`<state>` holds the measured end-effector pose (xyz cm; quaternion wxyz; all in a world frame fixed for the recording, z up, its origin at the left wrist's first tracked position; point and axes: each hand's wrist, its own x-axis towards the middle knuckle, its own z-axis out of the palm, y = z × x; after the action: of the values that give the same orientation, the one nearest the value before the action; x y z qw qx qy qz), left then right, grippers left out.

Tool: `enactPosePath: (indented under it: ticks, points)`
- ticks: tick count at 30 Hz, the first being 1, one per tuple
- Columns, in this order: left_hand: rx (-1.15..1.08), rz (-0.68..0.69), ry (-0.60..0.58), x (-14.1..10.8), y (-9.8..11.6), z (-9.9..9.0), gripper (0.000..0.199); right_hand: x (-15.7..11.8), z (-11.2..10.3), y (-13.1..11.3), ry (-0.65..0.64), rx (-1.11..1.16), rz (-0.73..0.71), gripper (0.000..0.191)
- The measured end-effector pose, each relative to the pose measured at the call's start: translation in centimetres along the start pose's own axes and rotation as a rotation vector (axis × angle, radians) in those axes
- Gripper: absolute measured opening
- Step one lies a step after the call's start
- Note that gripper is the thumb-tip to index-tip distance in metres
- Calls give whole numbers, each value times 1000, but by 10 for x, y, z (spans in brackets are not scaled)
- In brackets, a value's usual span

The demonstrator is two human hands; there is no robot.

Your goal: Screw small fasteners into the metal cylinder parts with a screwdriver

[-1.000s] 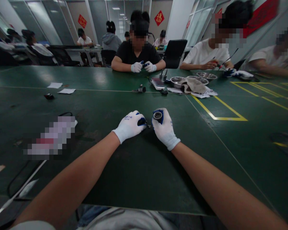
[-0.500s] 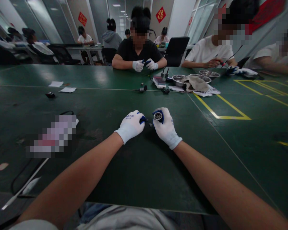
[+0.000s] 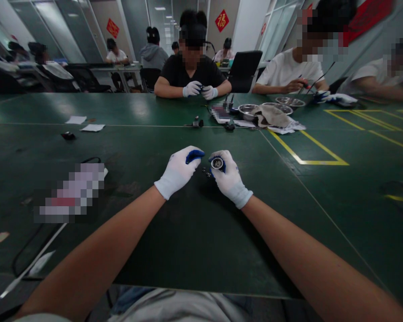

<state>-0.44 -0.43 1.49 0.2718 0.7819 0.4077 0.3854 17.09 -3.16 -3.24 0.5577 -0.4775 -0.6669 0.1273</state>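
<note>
My right hand, in a white glove with a blue palm, is wrapped round a short round metal housing. The housing's open end faces up toward me; small parts inside are too fine to name. To its left is my left hand, gloved the same way. Its thumb and fingers are curved and apart, showing the blue palm, and nothing visible lies between them. Several tiny dark metal pieces lie on the green table just below and between the hands.
Ahead on the table lies a small dark motor-like part. Metal bowls and a grey cloth stand farther right. A blurred-out flat object with a cable lies left. Co-workers sit across the table.
My left hand has lifted and its fingers have spread from the small pieces. More of those pieces now show on the table. My right hand still holds the metal housing.
</note>
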Motion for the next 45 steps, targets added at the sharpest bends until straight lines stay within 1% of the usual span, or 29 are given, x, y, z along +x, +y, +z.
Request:
enactPosePath:
  ticks: [2,4,8,11,14,17,25,31,35,40,43,45]
  points:
    - [-120,14,7,-1,6,-1,21,0,0,-1,-16,25,6,21]
    - [-178,33,-9,-3,12,-1,23,0,0,-2,-27,55,11,22]
    - [-116,81,-27,-8,20,0,19,0,0,-5,-42,69,31,20]
    - [-46,93,-9,-9,22,2,13,-1,0,-6,-58,65,37,21]
    - [-28,67,-4,-9,22,6,8,-2,-1,-8,-83,77,36,23]
    - [-58,39,5,-10,23,10,6,-1,-2,-11,-111,79,27,26]
    - [-156,-8,29,-13,26,13,8,-1,-3,-14,-146,87,-21,24]
    - [-121,-34,41,-12,28,15,7,-3,0,-11,-140,79,-12,25]
    - [-100,-69,20,-11,30,14,5,-3,2,-9,-131,55,-5,27]
    - [-171,-113,-46,-9,31,9,7,-4,2,-9,-127,17,-8,28]
    - [-137,-104,-74,-8,30,4,7,-3,2,-9,-144,17,-14,27]
    - [-82,-71,-91,-7,30,1,5,-3,2,-9,-155,18,-14,26]
